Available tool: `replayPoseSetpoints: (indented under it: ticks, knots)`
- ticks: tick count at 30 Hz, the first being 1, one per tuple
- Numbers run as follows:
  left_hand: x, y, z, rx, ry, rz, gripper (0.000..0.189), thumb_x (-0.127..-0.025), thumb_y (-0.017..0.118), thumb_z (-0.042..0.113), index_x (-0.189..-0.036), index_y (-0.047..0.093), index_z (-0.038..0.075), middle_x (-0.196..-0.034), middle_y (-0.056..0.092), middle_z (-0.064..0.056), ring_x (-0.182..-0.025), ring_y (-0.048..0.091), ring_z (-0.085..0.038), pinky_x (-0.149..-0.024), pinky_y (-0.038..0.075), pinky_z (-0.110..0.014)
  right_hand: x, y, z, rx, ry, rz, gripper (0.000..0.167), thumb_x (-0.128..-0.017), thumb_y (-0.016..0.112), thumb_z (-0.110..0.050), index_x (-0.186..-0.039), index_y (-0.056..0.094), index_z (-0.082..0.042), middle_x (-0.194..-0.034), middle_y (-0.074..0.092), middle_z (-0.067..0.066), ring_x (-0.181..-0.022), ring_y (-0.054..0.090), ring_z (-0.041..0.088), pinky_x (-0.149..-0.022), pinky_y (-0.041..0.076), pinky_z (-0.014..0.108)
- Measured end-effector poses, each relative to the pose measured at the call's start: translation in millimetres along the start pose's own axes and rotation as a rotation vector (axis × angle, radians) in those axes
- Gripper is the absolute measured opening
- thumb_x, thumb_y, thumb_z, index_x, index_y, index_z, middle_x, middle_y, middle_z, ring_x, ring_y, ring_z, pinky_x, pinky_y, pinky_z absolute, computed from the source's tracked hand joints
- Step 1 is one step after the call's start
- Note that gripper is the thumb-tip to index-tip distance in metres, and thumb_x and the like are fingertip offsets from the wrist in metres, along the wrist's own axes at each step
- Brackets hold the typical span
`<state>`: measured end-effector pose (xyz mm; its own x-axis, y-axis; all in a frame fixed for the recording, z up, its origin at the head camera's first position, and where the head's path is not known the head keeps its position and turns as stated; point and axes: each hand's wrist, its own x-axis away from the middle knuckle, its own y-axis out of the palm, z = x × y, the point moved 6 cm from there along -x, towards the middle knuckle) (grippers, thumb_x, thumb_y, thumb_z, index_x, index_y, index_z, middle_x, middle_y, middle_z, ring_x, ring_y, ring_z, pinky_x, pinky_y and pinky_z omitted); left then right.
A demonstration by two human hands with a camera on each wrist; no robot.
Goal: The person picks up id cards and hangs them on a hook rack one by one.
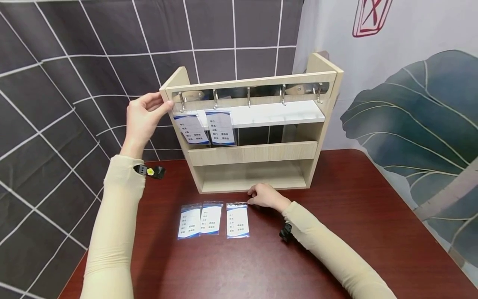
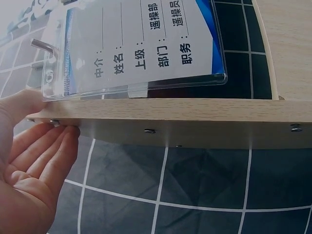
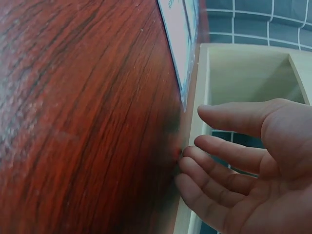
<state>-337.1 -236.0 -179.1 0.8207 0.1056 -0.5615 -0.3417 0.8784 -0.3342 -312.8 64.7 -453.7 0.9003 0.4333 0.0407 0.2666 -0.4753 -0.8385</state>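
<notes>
My left hand (image 1: 142, 118) grips the upper left corner of a pale wooden rack (image 1: 254, 153), thumb at the front edge and fingers on the outer side (image 2: 44, 151). Right beside it, a badge card in a clear sleeve (image 2: 141, 44) hangs from a metal hook. A second hanging badge card (image 1: 220, 126) is one hook further right. My right hand (image 1: 267, 197) is low at the rack's front bottom edge, holding nothing, its fingers loosely bent (image 3: 224, 165). Close to its fingertips lies a badge card (image 1: 237, 221) on the table.
Two more badge cards, a left one (image 1: 189, 222) and an overlapping one (image 1: 211, 218), lie on the dark red table (image 1: 231, 265). Three other hooks, including the middle one (image 1: 249, 97), carry no card. A dark gridded cloth (image 1: 224, 33) hangs behind the rack.
</notes>
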Motion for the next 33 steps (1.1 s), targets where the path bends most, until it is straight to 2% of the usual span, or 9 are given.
replayPoseSetpoints:
  ticks: [10,19,22,33]
  knots:
    - [-0.8,1.0,-0.6,0.034,0.000,-0.002,0.048,-0.087,0.081,0.020,-0.128,0.068,-0.001,-0.125,0.068,-0.018,-0.109,0.069,-0.010,-0.096,0.053,-0.025,-9.5,7,2,-0.011,0.026,0.006,0.029,-0.087,0.078,-0.021,-0.109,0.074,-0.003,-0.077,0.066,-0.003,-0.065,0.060,0.008,-0.083,0.053,0.033]
    - [-0.3,0.7,-1.9,0.040,-0.008,0.004,0.048,-0.087,0.081,0.020,-0.128,0.067,0.000,-0.125,0.068,-0.018,-0.109,0.069,-0.010,-0.097,0.053,-0.025,-13.6,11,-7,-0.001,0.022,-0.011,0.030,-0.082,0.083,-0.021,-0.105,0.074,-0.005,-0.072,0.061,-0.004,-0.064,0.056,0.009,-0.076,0.050,0.029]
    - [-0.2,0.6,-2.1,0.043,-0.010,0.004,0.048,-0.087,0.081,0.020,-0.128,0.067,0.000,-0.125,0.068,-0.018,-0.109,0.069,-0.010,-0.097,0.053,-0.025,-15.1,13,-9,0.005,0.011,-0.016,0.029,-0.079,0.085,-0.020,-0.103,0.074,-0.006,-0.074,0.061,-0.003,-0.069,0.055,0.010,-0.074,0.049,0.028]
    - [0.0,0.7,-2.0,0.051,-0.009,0.007,0.048,-0.087,0.081,0.020,-0.128,0.067,-0.001,-0.125,0.068,-0.018,-0.109,0.069,-0.009,-0.097,0.053,-0.025,-17.9,17,-11,0.009,0.015,-0.043,0.026,-0.076,0.087,-0.020,-0.095,0.074,-0.009,-0.075,0.061,-0.003,-0.074,0.053,0.012,-0.074,0.048,0.027]
